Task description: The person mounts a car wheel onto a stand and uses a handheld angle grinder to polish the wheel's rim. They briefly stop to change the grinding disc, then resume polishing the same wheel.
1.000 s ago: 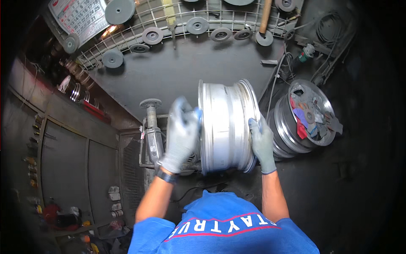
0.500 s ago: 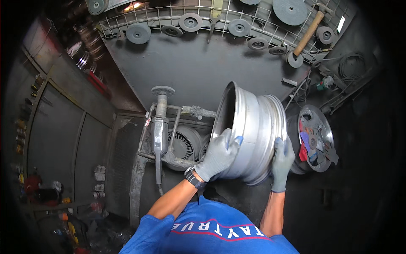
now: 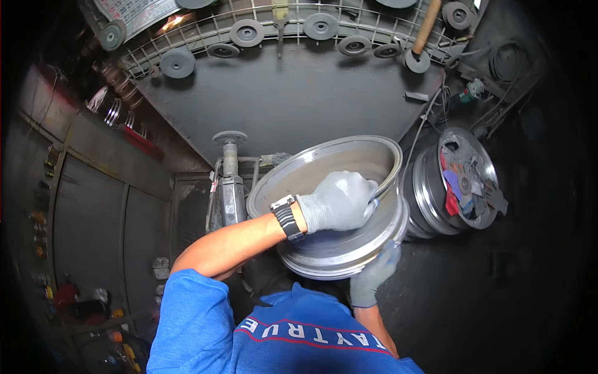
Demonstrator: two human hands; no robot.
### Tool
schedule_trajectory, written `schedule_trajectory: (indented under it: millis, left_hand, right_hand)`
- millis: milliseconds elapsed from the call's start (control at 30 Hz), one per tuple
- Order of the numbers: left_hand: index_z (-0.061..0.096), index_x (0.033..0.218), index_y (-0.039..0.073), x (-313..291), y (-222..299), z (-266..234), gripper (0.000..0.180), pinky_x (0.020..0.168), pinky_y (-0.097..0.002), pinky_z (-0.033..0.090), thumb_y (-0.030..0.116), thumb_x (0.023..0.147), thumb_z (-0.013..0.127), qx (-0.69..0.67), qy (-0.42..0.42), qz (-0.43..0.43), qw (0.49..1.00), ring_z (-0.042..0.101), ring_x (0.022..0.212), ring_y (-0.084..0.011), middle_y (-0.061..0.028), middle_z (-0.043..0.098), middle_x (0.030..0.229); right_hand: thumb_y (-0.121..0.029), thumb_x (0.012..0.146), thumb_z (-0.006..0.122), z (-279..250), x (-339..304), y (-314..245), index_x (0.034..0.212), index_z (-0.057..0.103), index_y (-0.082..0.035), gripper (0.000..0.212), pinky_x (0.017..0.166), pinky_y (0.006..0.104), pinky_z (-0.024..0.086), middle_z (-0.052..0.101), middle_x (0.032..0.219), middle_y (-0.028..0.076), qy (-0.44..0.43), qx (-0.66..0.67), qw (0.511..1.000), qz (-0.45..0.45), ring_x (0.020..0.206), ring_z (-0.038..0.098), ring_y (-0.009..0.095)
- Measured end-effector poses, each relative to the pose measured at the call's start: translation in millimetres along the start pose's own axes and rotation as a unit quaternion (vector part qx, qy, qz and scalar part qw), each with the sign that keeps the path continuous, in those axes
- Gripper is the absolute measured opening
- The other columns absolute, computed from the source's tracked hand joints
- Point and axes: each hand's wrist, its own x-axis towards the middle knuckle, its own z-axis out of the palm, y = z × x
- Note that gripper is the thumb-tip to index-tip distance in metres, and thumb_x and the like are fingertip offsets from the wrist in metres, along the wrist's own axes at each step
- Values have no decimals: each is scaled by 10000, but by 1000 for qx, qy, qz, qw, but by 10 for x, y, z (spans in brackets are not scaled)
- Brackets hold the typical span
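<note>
Seemingly for control, the wheel (image 3: 338,248) is pinched edgewise by the left hand (image 3: 342,202) and braced by the right hand (image 3: 375,275), its closure indeterminable.

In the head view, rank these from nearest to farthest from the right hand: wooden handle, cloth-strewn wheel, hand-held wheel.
1. Hand-held wheel: right at the right hand.
2. Cloth-strewn wheel: farther right.
3. Wooden handle: top edge.

Dark floor (image 3: 461,293), grey panel (image 3: 299,93) below a wire grid (image 3: 367,25), dim wall (image 3: 90,218) at left.
</note>
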Motion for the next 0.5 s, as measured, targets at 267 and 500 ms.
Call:
schedule_trajectory:
  millis: [267,500]
  left_hand:
    - [647,851,26,-240,-310,585,285,701,-512,549,284,958,591,7,-114,2,993,687,684,-385,-192,654,667]
    - [641,851,23,-534,-405,1012,224,607,-492,537,232,924,611,0,-131,73,989,673,615,-378,-189,651,657]
  right_hand:
    - [-261,1094,417,-41,-415,976,1513,343,-37,481,1161,392,353,411,1494,168,78,85,969,217,1362,434,264]
    - [-377,1077,446,-372,-740,1730,1547,338,-123,545,1210,432,337,402,1573,97,16,255,927,274,1424,428,275]
